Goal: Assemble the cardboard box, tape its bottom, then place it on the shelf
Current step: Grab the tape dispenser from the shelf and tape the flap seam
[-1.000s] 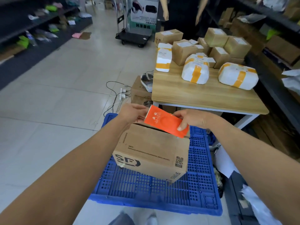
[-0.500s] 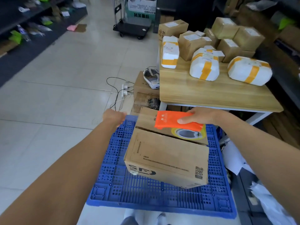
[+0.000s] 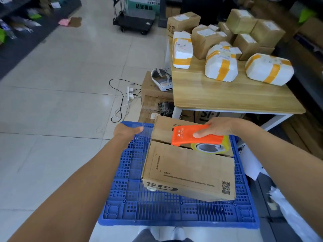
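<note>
Pretty clearly a parcel depot or courier stockroom. Just past the fingertips of the right hand (image 3: 217, 127) there's a wooden table (image 3: 227, 96) piled with taped cardboard parcels (image 3: 204, 39) and white foam boxes (image 3: 221, 67) strapped in orange tape. Under both hands sits a blue plastic pallet (image 3: 157, 205). Further out on the tiled floor is a platform trolley (image 3: 134, 21), with dark shelving (image 3: 22, 39) along the left.

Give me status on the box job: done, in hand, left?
Done: cardboard box is folded, flaps shut, on the blue pallet. In hand: right hand holds the tape dispenser over the seam; left hand draws tape leftward. Left: finish taping, shelve.
</note>
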A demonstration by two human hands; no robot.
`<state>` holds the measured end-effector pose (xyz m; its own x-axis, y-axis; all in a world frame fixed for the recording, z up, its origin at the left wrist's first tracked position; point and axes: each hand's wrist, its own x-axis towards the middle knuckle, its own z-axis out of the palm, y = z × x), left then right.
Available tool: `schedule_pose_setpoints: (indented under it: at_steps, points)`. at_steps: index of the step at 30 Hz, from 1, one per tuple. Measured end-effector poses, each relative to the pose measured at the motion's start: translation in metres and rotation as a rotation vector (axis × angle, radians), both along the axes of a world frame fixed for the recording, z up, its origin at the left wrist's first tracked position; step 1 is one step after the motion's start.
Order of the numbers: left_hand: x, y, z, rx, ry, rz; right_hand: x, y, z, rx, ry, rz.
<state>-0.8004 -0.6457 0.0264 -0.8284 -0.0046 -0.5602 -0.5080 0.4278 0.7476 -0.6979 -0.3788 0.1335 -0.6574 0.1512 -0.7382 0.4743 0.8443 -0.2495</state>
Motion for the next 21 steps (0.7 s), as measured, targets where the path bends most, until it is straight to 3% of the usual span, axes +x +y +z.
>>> schedule_pose_setpoints:
  at_steps: [21]
  points:
    - [0.011,-0.007,-0.045,-0.116,-0.068,0.041,-0.012,-0.022,-0.027,0.037,-0.033,0.038]
